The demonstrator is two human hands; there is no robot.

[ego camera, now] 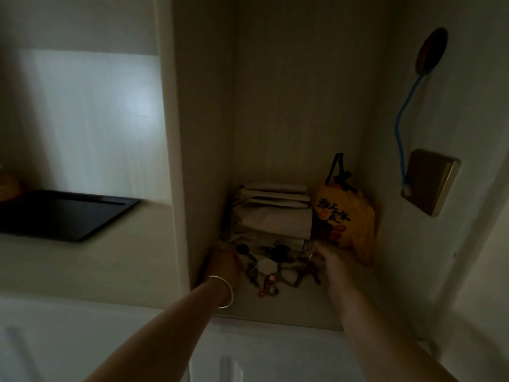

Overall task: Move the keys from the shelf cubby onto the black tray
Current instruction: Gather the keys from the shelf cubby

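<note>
Several bunches of keys (271,267) with tags and small charms lie in a dim pile on the floor of the shelf cubby (275,312). My left hand (224,261), a thin bangle on its wrist, rests at the left edge of the pile with fingers curled onto the keys. My right hand (329,260) is at the right edge, its fingers pinched on a key ring of one bunch (308,268). The black tray (63,213) lies flat on the ledge to the left, beyond the cubby's side wall.
Folded pale cloths (272,213) are stacked at the back of the cubby, with a yellow printed bag (347,219) beside them on the right. On the right wall sit a switch plate (429,181) and a blue cable (405,117). An orange object (8,188) sits beside the tray.
</note>
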